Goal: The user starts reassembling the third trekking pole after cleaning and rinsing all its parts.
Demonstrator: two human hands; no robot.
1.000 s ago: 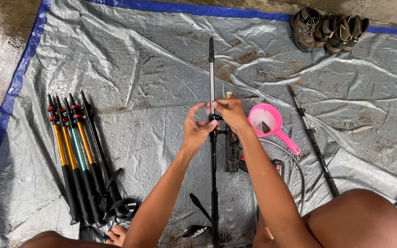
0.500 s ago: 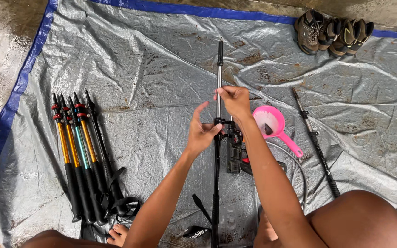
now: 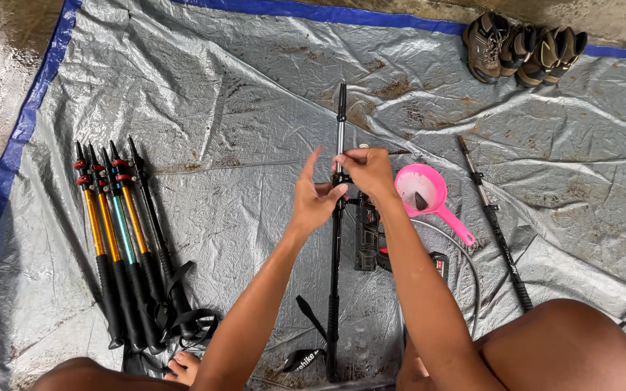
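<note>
Two hands: both sit at the middle of the frame on one long black pole (image 3: 336, 239).
Right hand (image 3: 368, 171): its fingers are pinched shut around the pole at the clamp.
Left hand (image 3: 316, 199): fingers spread wide, the palm just touching the pole's side.
Pole in hand: it runs from the bottom middle of the frame up to the top middle, thin silver part on top.
Done pile: four poles (image 3: 121, 246) with gold and teal parts lie side by side at the left, straps at their low ends. They look finished, I think.
Left to do: one more black pole (image 3: 493, 224) lies alone at the right, not touched.
Nearby: a pink scoop (image 3: 429, 194) and a black power tool (image 3: 367, 235) lie just right of the hands.
Floor: a grey tarp (image 3: 240, 108) with mud spots.
Far corner: shoes (image 3: 523, 47) at the upper right.
</note>
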